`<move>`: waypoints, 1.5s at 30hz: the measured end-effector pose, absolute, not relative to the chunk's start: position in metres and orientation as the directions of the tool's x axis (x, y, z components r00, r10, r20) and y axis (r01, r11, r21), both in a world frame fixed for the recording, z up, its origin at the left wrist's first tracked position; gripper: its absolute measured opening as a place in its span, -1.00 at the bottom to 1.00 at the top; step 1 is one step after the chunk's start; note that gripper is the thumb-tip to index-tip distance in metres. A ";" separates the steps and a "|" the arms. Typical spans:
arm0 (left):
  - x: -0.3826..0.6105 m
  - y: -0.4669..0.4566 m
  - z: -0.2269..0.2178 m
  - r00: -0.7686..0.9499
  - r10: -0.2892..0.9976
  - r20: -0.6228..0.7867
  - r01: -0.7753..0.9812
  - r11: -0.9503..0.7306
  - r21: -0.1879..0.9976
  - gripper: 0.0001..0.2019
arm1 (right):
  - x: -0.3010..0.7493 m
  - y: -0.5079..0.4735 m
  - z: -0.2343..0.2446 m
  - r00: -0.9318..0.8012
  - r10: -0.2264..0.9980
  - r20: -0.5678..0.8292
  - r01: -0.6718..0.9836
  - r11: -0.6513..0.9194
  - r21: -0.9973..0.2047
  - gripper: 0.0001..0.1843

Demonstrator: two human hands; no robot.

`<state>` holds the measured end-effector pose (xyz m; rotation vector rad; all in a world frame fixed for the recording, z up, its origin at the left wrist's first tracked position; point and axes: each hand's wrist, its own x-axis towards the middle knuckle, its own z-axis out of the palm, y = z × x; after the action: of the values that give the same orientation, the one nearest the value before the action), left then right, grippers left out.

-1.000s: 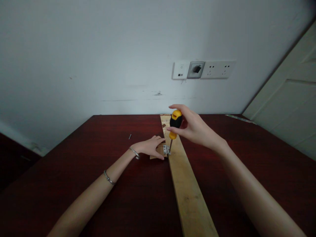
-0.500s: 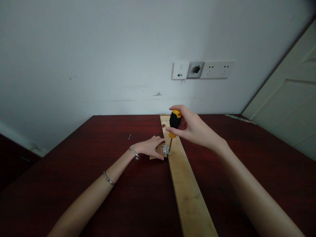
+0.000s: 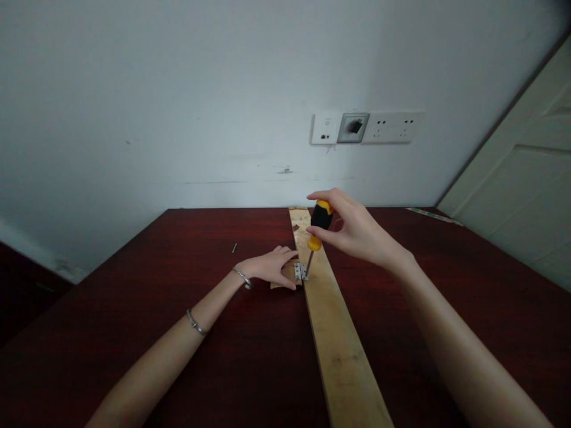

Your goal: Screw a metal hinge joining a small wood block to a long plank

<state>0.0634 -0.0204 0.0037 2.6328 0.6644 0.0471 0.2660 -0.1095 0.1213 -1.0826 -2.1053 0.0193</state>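
My right hand (image 3: 354, 229) is closed around the black and yellow handle of a screwdriver (image 3: 317, 226), which stands nearly upright with its tip on a small metal hinge (image 3: 301, 271). The hinge sits at the left edge of a long pale wooden plank (image 3: 334, 321) that runs from the wall toward me. My left hand (image 3: 270, 266) lies flat, fingers stretched out, pressing a small brown wooden piece (image 3: 285, 274) against the plank beside the hinge. Two metal bracelets circle my left wrist and forearm.
A dark red wooden table (image 3: 178, 333) carries everything. A small loose screw (image 3: 234, 247) lies left of my left hand. A white wall with a row of sockets (image 3: 366, 127) stands behind, and a pale door (image 3: 521, 196) is at the right.
My right hand has shifted its grip round the screwdriver handle, and the handle leans slightly more to the right. The left hand, hinge and plank stay put.
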 end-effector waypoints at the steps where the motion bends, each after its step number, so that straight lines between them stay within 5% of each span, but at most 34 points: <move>1: 0.063 -0.020 0.003 0.886 0.459 -0.068 0.445 -0.798 0.406 -0.14 | 0.266 -0.110 0.121 -0.355 0.706 0.612 0.688 0.641 -0.340 -0.51; 14: 0.064 -0.021 0.005 0.882 0.463 -0.084 0.456 -0.795 0.400 -0.11 | 0.276 -0.112 0.125 -0.256 0.739 0.623 0.542 0.643 -0.541 -0.39; 23: 0.064 -0.023 0.006 0.882 0.470 -0.039 0.438 -0.786 0.438 -0.09 | 0.283 -0.107 0.123 -0.187 0.749 0.635 0.595 0.601 -0.533 -0.40; 31: 0.074 -0.036 0.014 0.898 0.424 0.118 0.330 -0.826 0.457 -0.74 | 0.300 -0.064 0.083 -0.077 0.837 0.542 0.640 0.458 -0.616 -0.39; 37: 0.080 -0.041 0.003 0.862 0.491 0.124 0.365 -0.772 0.520 -0.85 | 0.315 -0.033 0.042 -0.042 0.923 0.381 0.691 0.303 -0.656 -0.56; 45: 0.085 -0.047 0.004 0.851 0.509 0.129 0.397 -0.785 0.476 -0.89 | 0.317 -0.026 0.027 -0.028 0.957 0.288 0.636 0.239 -0.734 -0.50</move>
<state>0.0846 -0.0475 0.0044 2.5871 0.6687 0.3488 0.3169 -0.0263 0.0266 -1.4786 -1.7466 0.5303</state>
